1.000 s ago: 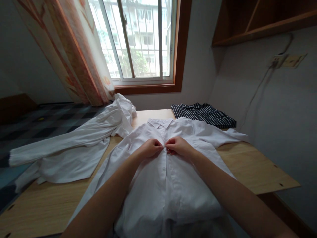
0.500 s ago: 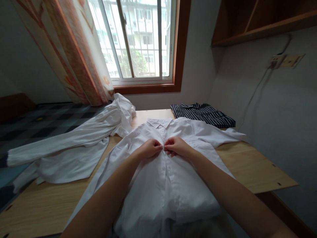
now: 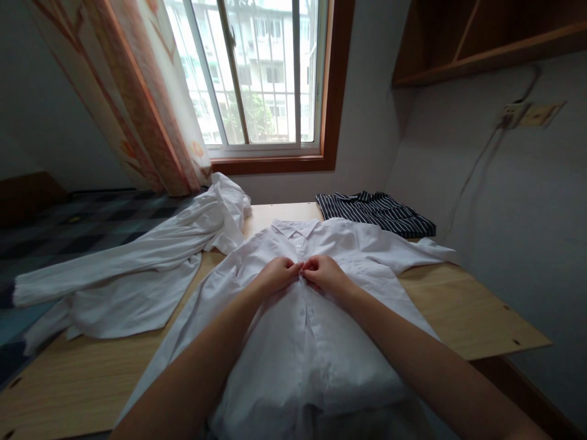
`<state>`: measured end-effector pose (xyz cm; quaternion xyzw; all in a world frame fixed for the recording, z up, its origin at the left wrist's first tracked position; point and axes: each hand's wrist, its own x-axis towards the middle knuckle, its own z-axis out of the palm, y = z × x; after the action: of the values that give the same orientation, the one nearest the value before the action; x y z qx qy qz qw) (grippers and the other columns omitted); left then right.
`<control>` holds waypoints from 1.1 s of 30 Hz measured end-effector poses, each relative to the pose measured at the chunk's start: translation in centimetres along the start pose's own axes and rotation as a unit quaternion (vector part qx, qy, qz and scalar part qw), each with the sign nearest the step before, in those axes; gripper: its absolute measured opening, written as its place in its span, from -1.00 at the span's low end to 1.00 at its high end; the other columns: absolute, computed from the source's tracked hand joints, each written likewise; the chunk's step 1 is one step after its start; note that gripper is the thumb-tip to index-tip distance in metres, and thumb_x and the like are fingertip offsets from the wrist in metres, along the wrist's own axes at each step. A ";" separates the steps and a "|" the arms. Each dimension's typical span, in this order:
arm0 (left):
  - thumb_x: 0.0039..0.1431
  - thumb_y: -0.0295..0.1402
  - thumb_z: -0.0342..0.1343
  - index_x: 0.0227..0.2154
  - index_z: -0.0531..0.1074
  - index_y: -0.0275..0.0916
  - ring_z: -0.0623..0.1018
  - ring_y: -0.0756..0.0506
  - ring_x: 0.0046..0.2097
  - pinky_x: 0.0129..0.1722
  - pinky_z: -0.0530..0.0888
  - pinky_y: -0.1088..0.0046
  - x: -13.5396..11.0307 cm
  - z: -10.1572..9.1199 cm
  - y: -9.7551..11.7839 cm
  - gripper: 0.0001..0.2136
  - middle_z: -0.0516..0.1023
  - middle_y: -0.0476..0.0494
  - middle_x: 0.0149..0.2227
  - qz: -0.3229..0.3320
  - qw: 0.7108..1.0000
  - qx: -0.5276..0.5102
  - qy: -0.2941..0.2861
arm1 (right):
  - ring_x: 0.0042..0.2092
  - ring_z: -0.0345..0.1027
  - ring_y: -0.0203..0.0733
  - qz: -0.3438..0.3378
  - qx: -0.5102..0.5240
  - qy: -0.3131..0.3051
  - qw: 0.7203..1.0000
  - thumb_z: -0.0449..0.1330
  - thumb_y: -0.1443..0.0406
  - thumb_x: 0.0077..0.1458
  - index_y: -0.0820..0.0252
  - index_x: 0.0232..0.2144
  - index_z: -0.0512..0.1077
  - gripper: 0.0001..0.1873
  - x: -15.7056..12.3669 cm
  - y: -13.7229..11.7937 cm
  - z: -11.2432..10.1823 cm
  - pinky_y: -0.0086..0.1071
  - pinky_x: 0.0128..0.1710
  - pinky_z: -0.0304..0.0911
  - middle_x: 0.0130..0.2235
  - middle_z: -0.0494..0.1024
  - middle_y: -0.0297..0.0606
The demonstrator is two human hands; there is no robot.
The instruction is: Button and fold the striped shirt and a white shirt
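Note:
A white button-up shirt [image 3: 275, 348] lies front side up before me, its collar pointing toward the window. My left hand [image 3: 279, 274] pinches the left edge of the front opening at chest height. Facing it, my right hand [image 3: 324, 274] pinches the other edge, and the fingertips of both hands meet at the placket. Whatever button sits between them is hidden by the fingers. Above the hands, near the collar, the shirt front is closed; below them the two edges lie slightly apart, with small buttons along the placket.
The shirt rests on a wooden board [image 3: 477, 305]. Another white garment [image 3: 137, 293] lies crumpled at left, partly over a checked bed cover [image 3: 92, 220]. A folded black-and-white striped shirt [image 3: 373, 211] sits at the back right. A cable [image 3: 472, 168] hangs from a wall socket.
My fingers have drawn closer together, the right fingertips now overlapping the left ones at the placket. The shirt and the other garments stay in place.

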<state>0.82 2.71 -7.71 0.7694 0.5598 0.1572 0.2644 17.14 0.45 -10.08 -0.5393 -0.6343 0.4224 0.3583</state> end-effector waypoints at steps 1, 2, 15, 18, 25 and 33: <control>0.10 -0.01 -0.09 -0.65 0.41 -0.25 0.32 -0.05 -0.49 -0.46 0.12 0.42 0.0 0.0 0.0 -0.56 0.35 -0.01 -0.64 -0.001 1.000 0.001 0.001 | -0.61 0.28 -0.34 -0.013 -0.024 0.012 1.000 0.19 0.36 0.04 0.21 -0.46 0.45 -0.94 -0.1 -0.1 0.1 -0.51 -0.61 0.12 -0.62 0.44 -0.42; 0.09 -0.04 -0.08 -0.64 0.41 -0.25 0.33 -0.05 -0.49 -0.46 0.13 0.42 0.0 0.0 0.0 -0.58 0.36 -0.01 -0.64 -0.001 1.000 0.001 0.002 | -0.58 0.31 -0.33 -0.027 -0.047 0.025 0.998 0.20 0.36 0.04 0.21 -0.46 0.46 -0.94 -0.1 -0.2 0.1 -0.50 -0.58 0.14 -0.60 0.46 -0.40; 0.03 -0.29 -0.03 -0.66 0.41 -0.24 0.33 -0.04 -0.49 -0.45 0.18 0.44 -0.4 -0.5 0.6 -0.75 0.36 0.02 -0.66 -0.005 1.000 -0.018 -0.009 | -0.36 0.40 -0.25 -0.100 -0.157 0.029 0.982 0.24 0.39 0.03 0.26 -0.38 0.55 -0.91 -0.5 -1.3 -0.4 -0.45 -0.35 0.18 -0.40 0.59 -0.26; 0.05 -0.27 -0.03 -0.66 0.40 -0.24 0.33 -0.04 -0.49 -0.46 0.18 0.44 -0.3 -0.2 0.3 -0.74 0.36 0.01 -0.65 -0.008 1.000 -0.021 -0.008 | -0.39 0.37 -0.27 -0.089 -0.150 0.019 0.985 0.19 0.35 0.10 0.25 -0.38 0.55 -0.87 -0.3 -1.2 -0.8 -0.45 -0.36 0.15 -0.43 0.57 -0.28; 0.09 -0.18 -0.03 -0.65 0.39 -0.22 0.35 -0.06 -0.48 -0.45 0.21 0.44 -0.2 0.3 0.1 -0.69 0.37 -0.02 -0.66 -0.006 0.999 -0.044 0.009 | -0.31 0.35 -0.24 -0.089 -0.243 -0.008 0.966 0.07 0.23 0.27 0.21 -0.35 0.51 -0.73 0.5 -0.5 -1.1 -0.43 -0.36 0.06 -0.32 0.58 -0.25; 0.08 -0.23 0.01 -0.65 0.40 -0.24 0.36 -0.04 -0.50 -0.45 0.22 0.45 -0.6 -0.6 0.8 -0.72 0.41 -0.02 -0.63 -0.018 0.998 -0.054 -0.008 | -0.19 0.41 -0.19 -0.090 -0.335 0.013 0.938 -0.02 0.23 0.35 0.14 -0.22 0.45 -0.74 -0.5 -1.6 -0.4 -0.40 -0.28 0.07 -0.19 0.59 -0.21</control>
<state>0.96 2.09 -6.74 0.7447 0.5624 0.1767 0.3129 16.98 -0.11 -8.48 -0.5738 -0.7804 0.1449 0.2017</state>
